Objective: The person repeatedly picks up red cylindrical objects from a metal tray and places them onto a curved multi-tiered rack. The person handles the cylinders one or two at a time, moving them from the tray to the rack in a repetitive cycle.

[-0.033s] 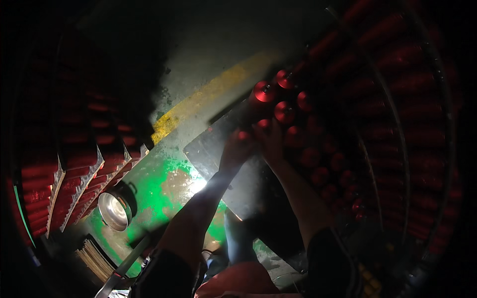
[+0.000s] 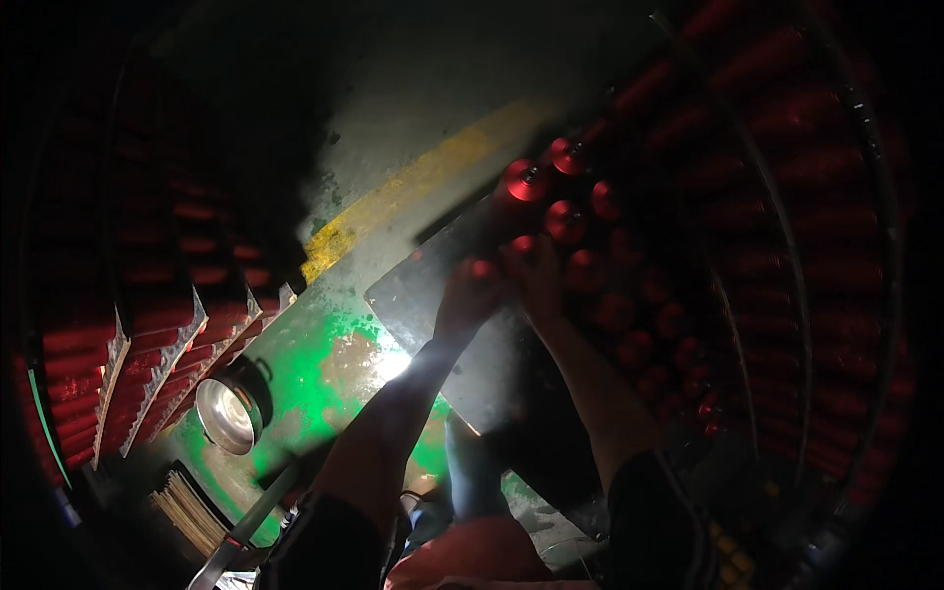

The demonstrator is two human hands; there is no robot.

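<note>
In the dim head view, both my forearms reach forward to a group of red round-topped cylinders. My left hand [image 2: 465, 303] is closed around one red cylinder [image 2: 482, 268], its round end showing above the fingers. Close beside it, my right hand [image 2: 538, 283] has its fingers on another red cylinder [image 2: 524, 243]. Just beyond the hands stand more of the same kind, such as a red cylinder [image 2: 564, 222] and a red cylinder [image 2: 527, 180] with a dark centre. Shadow hides most of the fingers and the lower parts of the cylinders.
A dark flat board [image 2: 418, 285] lies under the hands. Racks of red rolls rise at left [image 2: 74, 383] and right [image 2: 777, 187]. A metal pan [image 2: 226, 416] sits on the green-patched floor [image 2: 315, 369], near a bundle of thin sticks [image 2: 189, 511]. A yellow stripe [image 2: 393, 197] crosses the floor.
</note>
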